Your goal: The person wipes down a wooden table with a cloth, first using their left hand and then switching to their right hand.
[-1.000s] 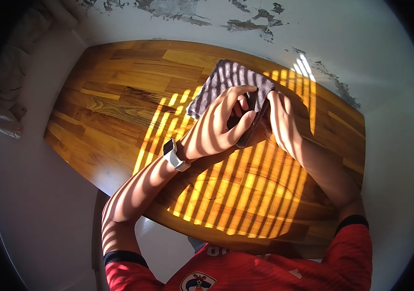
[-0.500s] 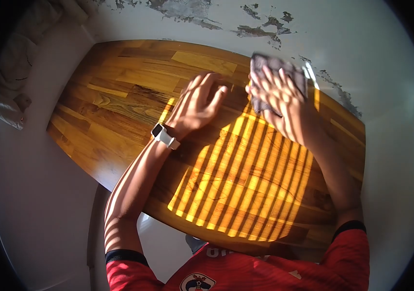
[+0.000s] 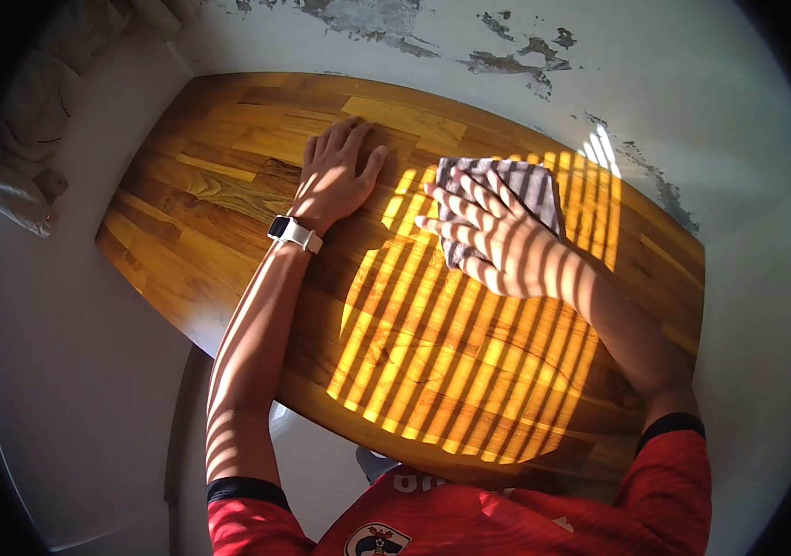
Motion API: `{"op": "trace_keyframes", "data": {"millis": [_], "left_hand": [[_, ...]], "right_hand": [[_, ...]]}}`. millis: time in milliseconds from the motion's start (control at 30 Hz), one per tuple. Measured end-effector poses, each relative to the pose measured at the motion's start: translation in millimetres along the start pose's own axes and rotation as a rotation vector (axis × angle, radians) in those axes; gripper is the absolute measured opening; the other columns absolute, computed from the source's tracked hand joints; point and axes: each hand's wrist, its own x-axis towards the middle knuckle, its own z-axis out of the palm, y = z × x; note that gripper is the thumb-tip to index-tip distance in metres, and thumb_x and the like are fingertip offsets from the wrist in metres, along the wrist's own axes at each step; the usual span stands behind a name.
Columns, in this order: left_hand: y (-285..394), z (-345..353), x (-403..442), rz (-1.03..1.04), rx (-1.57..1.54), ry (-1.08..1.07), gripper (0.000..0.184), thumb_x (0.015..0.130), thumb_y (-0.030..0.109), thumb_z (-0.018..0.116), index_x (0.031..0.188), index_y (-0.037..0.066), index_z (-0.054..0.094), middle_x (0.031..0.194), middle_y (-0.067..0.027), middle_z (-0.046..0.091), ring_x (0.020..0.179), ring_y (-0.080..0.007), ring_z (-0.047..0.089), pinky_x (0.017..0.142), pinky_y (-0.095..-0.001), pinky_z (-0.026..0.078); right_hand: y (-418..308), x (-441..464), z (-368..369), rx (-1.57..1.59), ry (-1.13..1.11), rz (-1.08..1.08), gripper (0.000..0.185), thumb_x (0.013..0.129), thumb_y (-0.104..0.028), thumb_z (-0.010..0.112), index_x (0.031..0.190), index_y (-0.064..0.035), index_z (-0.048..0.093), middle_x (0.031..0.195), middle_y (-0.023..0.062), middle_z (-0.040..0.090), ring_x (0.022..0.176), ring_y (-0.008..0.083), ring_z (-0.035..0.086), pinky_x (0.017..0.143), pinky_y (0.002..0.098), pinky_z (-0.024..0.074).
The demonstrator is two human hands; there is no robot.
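My right hand [image 3: 521, 248] lies flat with its fingers spread over a folded grey-purple cloth [image 3: 540, 185], pressing it against the wooden tabletop [image 3: 257, 120]. Parts of the cloth show above the fingers and at its left edge; the rest is under the hand. To the left, my left hand [image 3: 332, 181] rests palm down on the wood, fingers stretched out and holding nothing. A smartwatch [image 3: 294, 233] with a white band is on the left wrist.
A pale wall [image 3: 673, 83] with peeling paint borders the table's far and right sides. Striped sunlight falls across the wood. Light fabric [image 3: 20, 176] hangs at the far left. The table's near edge runs close to my red shirt [image 3: 507, 524].
My right hand and the cloth have moved left and toward me, away from the wall. My left hand has shifted slightly left and farther from me, and now lies flatter.
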Motion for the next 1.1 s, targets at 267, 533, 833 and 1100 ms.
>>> {"op": "trace_keyframes", "data": {"millis": [267, 533, 833, 1100], "left_hand": [[-40, 2, 5, -0.191, 0.164, 0.008, 0.069, 0.106, 0.061, 0.044, 0.159, 0.017, 0.048, 0.168, -0.0090, 0.040, 0.157, -0.0310, 0.032, 0.128, -0.0490, 0.021], [-66, -12, 4, -0.320, 0.147, -0.006, 0.071, 0.103, 0.066, 0.042, 0.161, 0.025, 0.046, 0.172, -0.0074, 0.034, 0.160, -0.0319, 0.026, 0.128, -0.0643, 0.012], [-70, -12, 4, -0.336, 0.151, -0.013, 0.073, 0.103, 0.068, 0.042, 0.163, 0.025, 0.043, 0.173, -0.0070, 0.032, 0.162, -0.0318, 0.023, 0.130, -0.0620, 0.010], [-70, -12, 4, -0.336, 0.148, -0.015, 0.073, 0.102, 0.067, 0.042, 0.162, 0.025, 0.044, 0.173, -0.0086, 0.032, 0.161, -0.0335, 0.023, 0.129, -0.0633, 0.010]], "right_hand": [[5, 30, 9, -0.234, -0.033, 0.075, 0.060, 0.111, -0.033, 0.029, 0.167, -0.0120, 0.033, 0.178, 0.0149, 0.013, 0.164, 0.0379, 0.005, 0.130, 0.0611, -0.0042], [18, 44, 22, -0.048, 0.094, 0.125, 0.062, 0.110, -0.038, 0.036, 0.167, -0.0138, 0.032, 0.177, 0.0149, 0.018, 0.164, 0.0376, 0.010, 0.131, 0.0590, -0.0042], [-25, 61, 3, -0.054, -0.022, 0.134, 0.062, 0.112, -0.040, 0.031, 0.170, -0.0191, 0.026, 0.179, 0.0099, 0.016, 0.164, 0.0370, 0.008, 0.131, 0.0597, 0.0000], [19, 53, -13, -0.297, -0.071, 0.235, 0.064, 0.107, -0.055, 0.045, 0.161, -0.0201, 0.046, 0.169, 0.0115, 0.040, 0.158, 0.0421, 0.028, 0.128, 0.0636, 0.0172]]}}
